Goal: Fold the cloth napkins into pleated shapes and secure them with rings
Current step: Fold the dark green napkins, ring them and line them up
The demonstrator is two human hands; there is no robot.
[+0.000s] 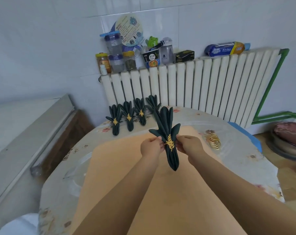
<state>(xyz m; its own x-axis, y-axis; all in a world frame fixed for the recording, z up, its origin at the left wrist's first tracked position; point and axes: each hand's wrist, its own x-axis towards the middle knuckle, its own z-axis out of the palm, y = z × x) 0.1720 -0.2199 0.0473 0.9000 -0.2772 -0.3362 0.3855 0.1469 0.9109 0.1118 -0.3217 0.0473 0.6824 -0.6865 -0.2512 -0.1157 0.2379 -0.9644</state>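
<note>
Two-handed grip, ringed napkin upright

A round table with a floral covering and an orange mat on it. Behind it, a white ribbed radiator against a white tiled wall, with a green pipe at its right. On top of the radiator: jars, a clear plastic container, an instant noodle cup, a green frog toy, a round paper fan and a roll of kitchen wipes.
</note>
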